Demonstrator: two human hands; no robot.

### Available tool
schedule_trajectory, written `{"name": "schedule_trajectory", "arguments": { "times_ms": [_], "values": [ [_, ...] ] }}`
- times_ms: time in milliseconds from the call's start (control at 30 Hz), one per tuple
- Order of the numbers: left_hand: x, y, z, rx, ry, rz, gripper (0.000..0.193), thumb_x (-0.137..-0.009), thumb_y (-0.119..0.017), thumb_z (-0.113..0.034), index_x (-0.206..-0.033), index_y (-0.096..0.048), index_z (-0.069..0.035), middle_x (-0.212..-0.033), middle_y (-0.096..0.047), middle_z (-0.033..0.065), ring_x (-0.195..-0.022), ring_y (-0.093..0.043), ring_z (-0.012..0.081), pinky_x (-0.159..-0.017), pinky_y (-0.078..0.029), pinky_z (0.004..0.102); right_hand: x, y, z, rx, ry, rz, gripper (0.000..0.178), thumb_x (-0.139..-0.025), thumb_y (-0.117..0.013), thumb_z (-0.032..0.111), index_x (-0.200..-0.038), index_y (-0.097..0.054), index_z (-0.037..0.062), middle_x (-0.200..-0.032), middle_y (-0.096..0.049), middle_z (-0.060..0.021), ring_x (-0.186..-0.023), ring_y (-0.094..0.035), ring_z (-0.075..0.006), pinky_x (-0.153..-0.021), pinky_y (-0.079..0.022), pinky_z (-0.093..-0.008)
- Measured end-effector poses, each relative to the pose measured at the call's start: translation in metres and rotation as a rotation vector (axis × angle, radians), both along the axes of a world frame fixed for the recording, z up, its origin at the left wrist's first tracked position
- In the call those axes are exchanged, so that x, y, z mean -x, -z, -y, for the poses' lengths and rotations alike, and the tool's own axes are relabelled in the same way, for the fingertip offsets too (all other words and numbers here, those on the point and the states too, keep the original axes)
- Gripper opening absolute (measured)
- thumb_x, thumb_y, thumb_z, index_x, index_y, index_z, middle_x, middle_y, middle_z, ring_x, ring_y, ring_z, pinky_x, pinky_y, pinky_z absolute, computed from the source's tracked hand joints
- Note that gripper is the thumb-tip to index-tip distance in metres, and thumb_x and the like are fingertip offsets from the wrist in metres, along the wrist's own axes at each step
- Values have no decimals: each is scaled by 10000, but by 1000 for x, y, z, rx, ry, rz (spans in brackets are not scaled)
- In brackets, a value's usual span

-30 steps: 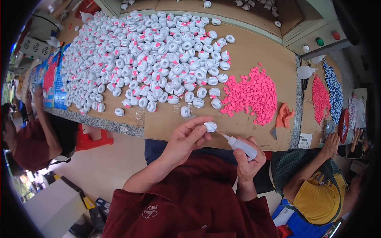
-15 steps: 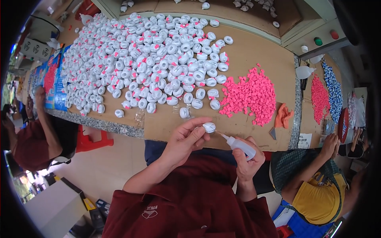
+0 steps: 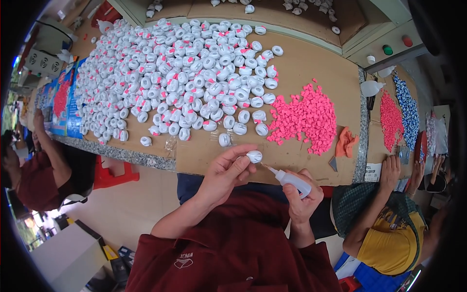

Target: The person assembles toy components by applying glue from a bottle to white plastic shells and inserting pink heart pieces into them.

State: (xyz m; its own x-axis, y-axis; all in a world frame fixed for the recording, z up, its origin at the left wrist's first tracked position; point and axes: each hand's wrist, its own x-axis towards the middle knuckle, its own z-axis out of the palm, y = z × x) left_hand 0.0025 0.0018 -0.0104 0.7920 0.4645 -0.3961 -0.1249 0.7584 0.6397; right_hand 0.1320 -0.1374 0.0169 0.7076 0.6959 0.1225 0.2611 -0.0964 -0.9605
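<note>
Between the thumb and fingers of my left hand [image 3: 227, 170] is a small white rounded plastic piece [image 3: 254, 156]. My right hand [image 3: 305, 197] is wrapped round a translucent squeeze bottle [image 3: 295, 182] with a thin nozzle. The nozzle tip points up and left, close to the white piece but a little apart from it. Beyond my hands lies a large heap of similar white pieces [image 3: 180, 73], many with a pink part on them. To the right of that heap spreads a pile of small pink pieces [image 3: 311, 119].
Cardboard [image 3: 296, 51] covers the worktop. An orange cloth or glove [image 3: 347, 142] and a grey flat blade-like piece [image 3: 333, 164] lie right of the pink pile. A co-worker in yellow [image 3: 391, 243] sits at right, another [image 3: 39, 180] at left. A shelf [image 3: 272, 14] stands behind.
The bottle's nozzle has drawn slightly down and away from the white piece. My left hand still holds that piece in nearly the same place. The co-workers' arms at both sides have shifted.
</note>
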Motion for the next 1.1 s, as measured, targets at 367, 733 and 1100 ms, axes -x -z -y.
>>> {"name": "schedule_trajectory", "arguments": {
  "times_ms": [367, 733, 1100],
  "values": [
    [8, -13, 2, -23, 1, -17, 292, -939, -477, -163, -1214, -503, -70, -795, -539, -3, -675, -436, 49, -616, -389, 186, -14, 11, 0, -100, 115, -106, 389, -671, -701, -20, -1037, -570, -23, -929, -572, -97, -870, -551, -178, -791, -434, -275],
    [25, -11, 10, 0, 7, -52, 305, -918, -511, -122, -1213, -498, -49, -892, -558, -8, -737, -501, 51, -685, -438, 180, 3, 33, -43, -8, 27, 67, 331, -704, -667, -21, -1004, -530, 10, -982, -572, -115, -926, -554, -220, -790, -444, -315],
    [21, -15, 8, 21, 54, -82, 283, -908, -527, -109, -1183, -512, -45, -909, -566, -8, -750, -511, 56, -673, -433, 178, -57, 10, -21, 317, 190, 688, 135, -722, -661, 17, -854, -640, 29, -828, -557, -83, -822, -506, -232, -721, -407, -313]
  ]
}}
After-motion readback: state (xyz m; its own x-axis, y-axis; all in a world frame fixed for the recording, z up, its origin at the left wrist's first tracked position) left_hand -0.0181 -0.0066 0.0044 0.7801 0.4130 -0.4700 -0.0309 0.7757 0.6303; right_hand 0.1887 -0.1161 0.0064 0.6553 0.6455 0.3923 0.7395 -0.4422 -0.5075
